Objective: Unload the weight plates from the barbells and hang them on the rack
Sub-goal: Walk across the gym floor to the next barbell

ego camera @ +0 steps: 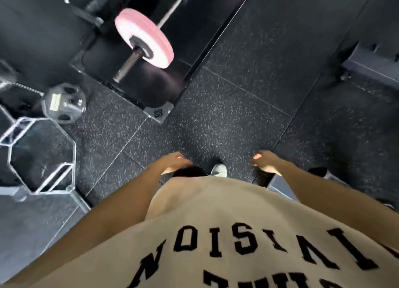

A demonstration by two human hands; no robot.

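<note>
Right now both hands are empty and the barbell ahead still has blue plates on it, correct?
Not quite: the plates on the barbell are pink, not blue, as the head view shows. The rest holds: the left hand and right hand hang empty in front of the body.

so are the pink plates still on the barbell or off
On. The pink plates sit on the barbell sleeve, its bare end sticking out past them. Both hands hold nothing.

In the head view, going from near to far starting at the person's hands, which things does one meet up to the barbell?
left hand and right hand, both empty → grey shoe → metal corner plate with logo → pink weight plates on the barbell
</note>
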